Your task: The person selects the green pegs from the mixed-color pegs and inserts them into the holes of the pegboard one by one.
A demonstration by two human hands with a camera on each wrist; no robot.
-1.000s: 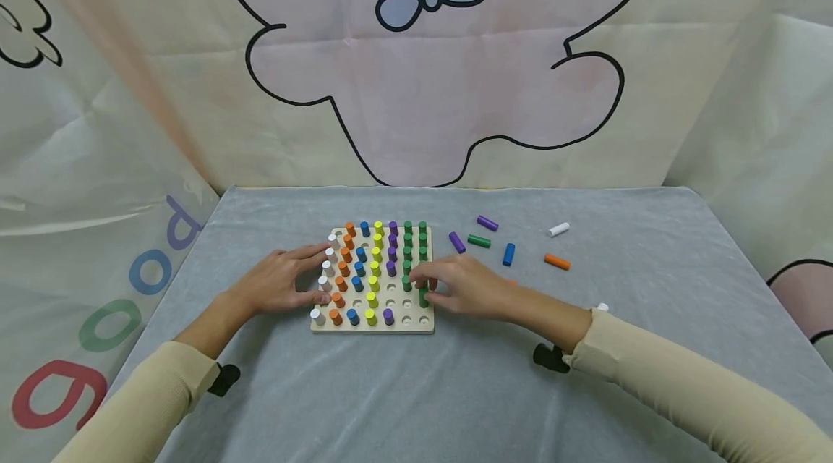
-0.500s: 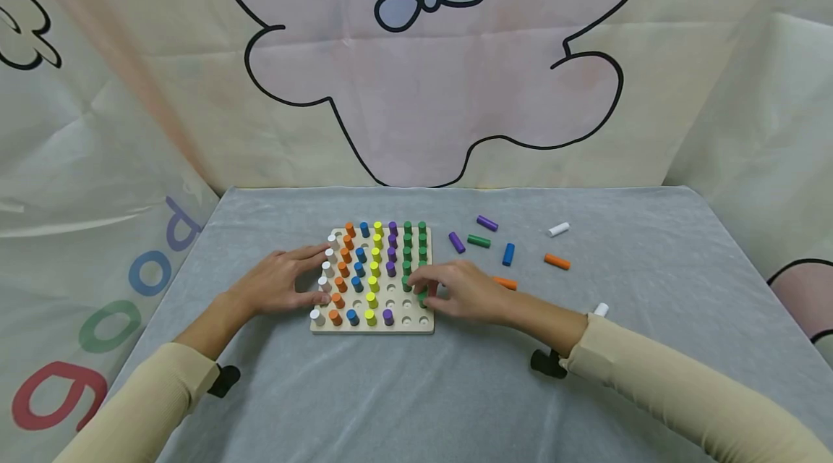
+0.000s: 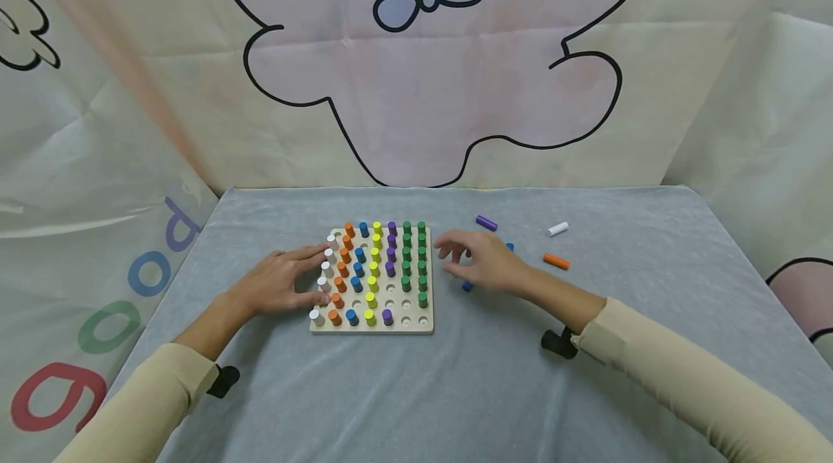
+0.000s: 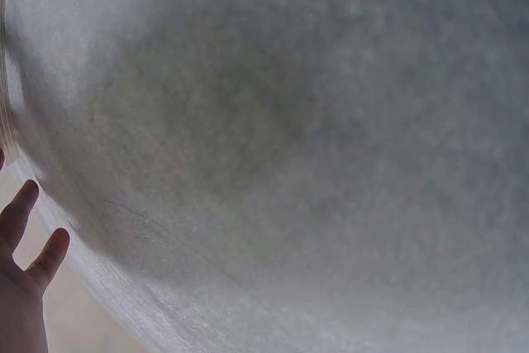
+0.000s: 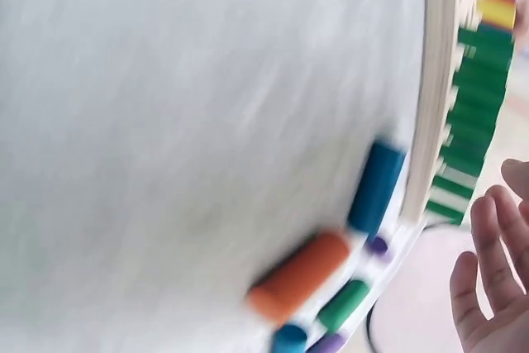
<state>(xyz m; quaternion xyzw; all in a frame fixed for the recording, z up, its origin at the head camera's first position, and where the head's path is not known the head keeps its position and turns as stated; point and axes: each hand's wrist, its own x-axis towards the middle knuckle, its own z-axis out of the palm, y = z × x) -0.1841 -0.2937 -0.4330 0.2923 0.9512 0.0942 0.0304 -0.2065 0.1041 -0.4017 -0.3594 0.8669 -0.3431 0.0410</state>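
Note:
A wooden pegboard point(image 3: 414, 309) bears columns of upright white, orange, blue, yellow, purple and green pegs. My left hand point(image 3: 276, 281) rests at its left edge, thumb and fingers spread and nearly straight beside the white pegs point(image 3: 323, 283). To the right of the board, my right hand point(image 3: 484, 260) hovers over loose pegs with loosely bent fingers; I see nothing held. In the right wrist view, a blue peg point(image 5: 376, 188), an orange peg point(image 5: 300, 275) and a green peg point(image 5: 343, 304) lie near that hand. From the head view, the hand hides some of these.
Farther out lie a purple peg point(image 3: 486, 223), a white peg point(image 3: 557, 229) and another orange peg point(image 3: 556, 261). Grey cloth point(image 3: 364, 398) covers the table. A printed curtain point(image 3: 423, 87) stands behind it. Some holes in the board hold no peg.
My right hand has left the green peg, which now stands in the rightmost column, and moved right and away over the loose pegs. The left hand has stayed in place.

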